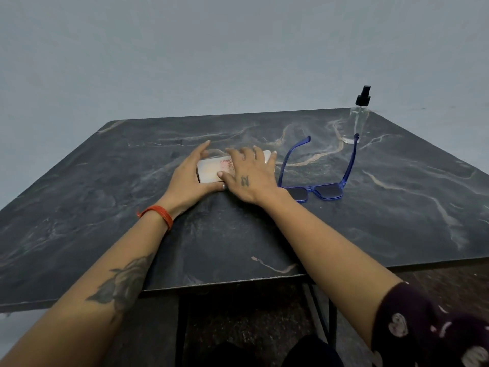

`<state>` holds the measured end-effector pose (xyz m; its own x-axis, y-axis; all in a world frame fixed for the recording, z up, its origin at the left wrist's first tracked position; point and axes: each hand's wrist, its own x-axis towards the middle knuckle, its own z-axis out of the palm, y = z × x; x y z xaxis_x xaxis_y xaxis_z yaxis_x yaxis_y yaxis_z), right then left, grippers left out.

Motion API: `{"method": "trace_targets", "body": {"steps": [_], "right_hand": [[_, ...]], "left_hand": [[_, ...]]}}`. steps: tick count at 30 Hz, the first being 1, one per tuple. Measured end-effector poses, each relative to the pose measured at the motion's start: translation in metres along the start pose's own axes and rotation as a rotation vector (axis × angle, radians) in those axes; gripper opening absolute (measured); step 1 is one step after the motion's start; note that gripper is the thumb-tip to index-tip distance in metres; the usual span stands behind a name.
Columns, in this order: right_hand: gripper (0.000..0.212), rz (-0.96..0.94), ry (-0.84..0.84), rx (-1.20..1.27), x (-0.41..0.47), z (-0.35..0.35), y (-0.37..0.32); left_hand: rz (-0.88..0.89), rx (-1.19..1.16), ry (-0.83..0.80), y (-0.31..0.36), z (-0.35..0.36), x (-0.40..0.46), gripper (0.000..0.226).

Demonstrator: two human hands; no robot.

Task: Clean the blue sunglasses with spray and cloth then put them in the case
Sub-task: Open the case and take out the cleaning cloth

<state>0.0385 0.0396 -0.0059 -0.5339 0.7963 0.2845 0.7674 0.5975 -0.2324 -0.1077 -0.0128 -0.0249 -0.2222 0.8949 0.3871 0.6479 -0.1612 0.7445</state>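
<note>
From the head camera I look down two bare forearms reaching out over a dark marbled table (238,247). Nearest me, a dark patterned sleeve (423,327) covers the right upper arm, and a tattoo marks the left forearm. Farther along, an orange thread band (158,214) circles the left wrist.

Both hands meet on a pale, whitish case (211,173) with red lettering on its lid. The left hand (189,178) cups the case's left end, thumb curled along the near edge and fingers wrapped round the far side. The right hand (250,174) lies over the right part of the lid with fingers spread and bent, thumb pressing on the top. I cannot tell whether the lid is closed or cracked ajar.

Just to the right of the right hand, close beside its wrist, lie the blue sunglasses (317,192), untouched by either hand, lenses toward me and both temple arms unfolded, pointing away. Beyond them, well to the right of and past both hands, a clear spray bottle (358,120) with a black pump top stands upright near the table's far corner, one temple tip just before its base.
</note>
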Motion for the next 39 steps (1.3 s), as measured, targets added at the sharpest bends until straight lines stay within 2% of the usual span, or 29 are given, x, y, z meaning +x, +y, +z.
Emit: {"method": "trace_targets", "body": {"steps": [5, 8, 22, 29, 39], "right_hand": [[0.056, -0.058, -0.009, -0.020, 0.001, -0.001, 0.007], [0.059, -0.119, -0.002, -0.034, -0.001, -0.003, 0.009], [0.051, -0.412, 0.011, -0.226, -0.004, 0.000, 0.005], [0.049, -0.474, 0.035, -0.371, -0.003, 0.004, 0.002], [0.047, -0.527, 0.065, -0.408, -0.003, -0.001, -0.004]], "left_hand": [[-0.002, 0.060, 0.000, -0.004, -0.006, -0.001, 0.065], [-0.035, 0.019, -0.042, -0.007, -0.015, -0.001, 0.059], [-0.141, -0.079, -0.092, -0.013, -0.037, -0.006, 0.053], [-0.154, -0.157, -0.100, -0.010, -0.041, -0.008, 0.051], [-0.158, -0.207, -0.098, -0.009, -0.044, -0.009, 0.053]]}}
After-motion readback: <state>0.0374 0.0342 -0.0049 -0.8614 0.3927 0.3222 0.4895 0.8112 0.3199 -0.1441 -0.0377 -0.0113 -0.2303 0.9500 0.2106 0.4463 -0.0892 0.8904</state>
